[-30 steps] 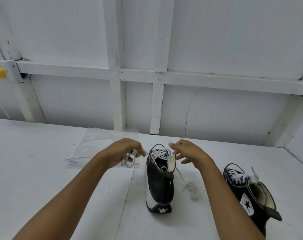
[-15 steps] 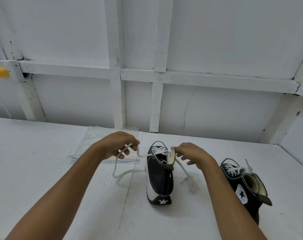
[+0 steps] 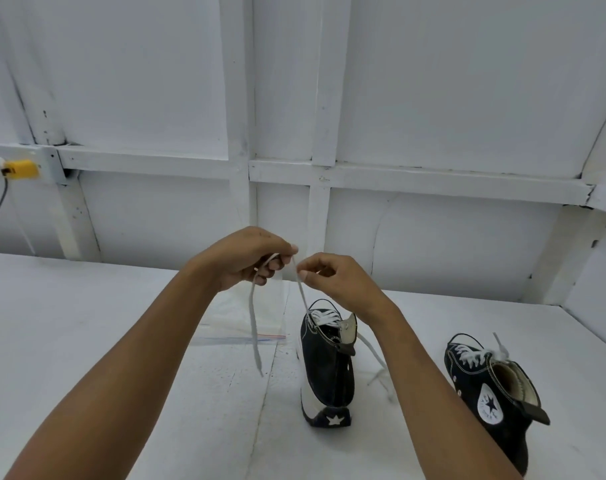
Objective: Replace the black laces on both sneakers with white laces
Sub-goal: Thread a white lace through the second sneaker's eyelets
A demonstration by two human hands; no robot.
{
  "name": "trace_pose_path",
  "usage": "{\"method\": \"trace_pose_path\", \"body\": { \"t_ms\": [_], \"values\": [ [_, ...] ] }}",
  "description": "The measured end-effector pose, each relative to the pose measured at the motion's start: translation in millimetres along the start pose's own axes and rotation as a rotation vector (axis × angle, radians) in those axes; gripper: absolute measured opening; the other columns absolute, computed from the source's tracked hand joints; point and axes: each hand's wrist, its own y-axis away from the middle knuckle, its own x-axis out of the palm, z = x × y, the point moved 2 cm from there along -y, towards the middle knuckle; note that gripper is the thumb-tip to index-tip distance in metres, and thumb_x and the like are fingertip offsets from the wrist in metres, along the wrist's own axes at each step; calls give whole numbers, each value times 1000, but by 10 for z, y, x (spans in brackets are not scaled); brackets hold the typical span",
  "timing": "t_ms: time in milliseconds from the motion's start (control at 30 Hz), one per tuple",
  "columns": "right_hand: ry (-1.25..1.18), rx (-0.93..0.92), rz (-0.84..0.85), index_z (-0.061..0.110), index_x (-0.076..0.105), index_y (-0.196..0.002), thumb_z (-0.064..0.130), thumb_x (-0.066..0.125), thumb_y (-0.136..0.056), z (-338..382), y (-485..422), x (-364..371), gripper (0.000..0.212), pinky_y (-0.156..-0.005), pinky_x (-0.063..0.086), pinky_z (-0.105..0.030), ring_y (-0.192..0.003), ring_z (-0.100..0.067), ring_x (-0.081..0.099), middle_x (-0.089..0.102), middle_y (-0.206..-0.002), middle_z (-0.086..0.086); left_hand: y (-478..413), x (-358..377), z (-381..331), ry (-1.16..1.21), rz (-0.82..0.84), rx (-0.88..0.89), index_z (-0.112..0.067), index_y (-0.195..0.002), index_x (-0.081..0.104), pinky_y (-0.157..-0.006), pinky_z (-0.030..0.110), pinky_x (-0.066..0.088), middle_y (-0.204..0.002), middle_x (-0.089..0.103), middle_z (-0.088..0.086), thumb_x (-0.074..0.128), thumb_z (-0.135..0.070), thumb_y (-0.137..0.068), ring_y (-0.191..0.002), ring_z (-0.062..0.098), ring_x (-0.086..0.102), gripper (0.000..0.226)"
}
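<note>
White lace rises nearly straight from the centre sneaker, at its top eyelets, up and left to our hands at mid-frame in the head view. Our left hand pinches it, the free end dangling lower left toward the table. Our right hand seems to pinch the same strand just below. At lower right stands the second sneaker, white-laced.

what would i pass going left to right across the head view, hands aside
yellow box on the wall rail → clear zip bag → middle sneaker → right-hand sneaker. The white lace overlaps the bag and the middle sneaker, so it is left out.
</note>
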Motion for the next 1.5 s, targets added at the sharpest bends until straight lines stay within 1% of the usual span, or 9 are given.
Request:
{"method": "trace_pose_path", "body": {
  "t_ms": [167,367,500,700,800,933,1100,1333,1500],
  "values": [
    [31,-23,-136,25,65,-76,24,71,-88,14,-93,52,13,-64,44,-15,-62,-2,52,61,-67,13,74,-113,-152,5,-35,47,-11,-67,61,-51,25,35,-61,48,2,64,-22,-93,-53,13,40,28],
    [-70,193,-194,19,64,-70,16,72,-87,-239,-175,-91,19,-76,46,-28,-76,-13,57,64,-73,6,104,-378,-275,200,-184,140,-16,-65,53,-50,27,24,-60,42,-1,62,-23,-93,-54,13,32,31],
    [-53,290,-177,18,61,-65,12,72,-86,-340,-158,-129,24,-69,42,-23,-75,-11,55,67,-81,2,71,-449,-317,340,-272,219,-18,-66,50,-51,25,31,-62,45,-2,63,-23,-92,-56,13,40,30],
    [50,418,-15,15,63,-69,11,69,-87,-398,-104,-122,20,-50,33,-17,-66,-5,49,65,-81,3,-23,-452,-335,751,-263,361,-21,-59,64,-76,35,51,-75,60,0,66,-17,-85,-76,16,63,26],
    [71,427,65,14,65,-76,14,71,-86,-406,-82,-130,12,-49,32,-15,-67,-3,49,67,-86,3,-89,-424,-323,871,-224,362,-19,-61,55,-55,25,46,-63,53,-1,64,-21,-88,-53,12,49,28],
    [73,447,116,14,65,-84,23,74,-85,-439,-51,-205,13,-53,32,-17,-72,-4,51,65,-83,7,-174,-404,-232,535,-191,305,-14,-75,60,-44,19,28,-68,53,0,67,-30,-87,-47,7,32,21],
    [166,575,185,14,59,-86,41,73,-85,-603,36,-346,31,-56,34,-23,-73,-12,54,61,-83,1,-370,-193,-8,10,-114,108,-6,-99,70,-43,19,26,-76,68,9,71,-10,-88,-46,8,32,11],
    [-57,673,234,0,67,-104,20,73,-85,-781,126,-406,29,-63,52,-26,-70,-20,68,68,-94,-16,-679,410,327,-405,155,-88,-12,-90,74,-47,22,26,-98,71,23,75,-5,-80,-55,11,36,13],
    [-209,701,228,-3,68,-92,9,68,-85,-868,195,-433,13,-68,55,-29,-75,-28,70,70,-92,-25,-761,697,410,-493,245,-87,-7,-86,76,-46,22,26,-66,68,-5,78,-5,-75,-55,10,37,11]
  ]
}}
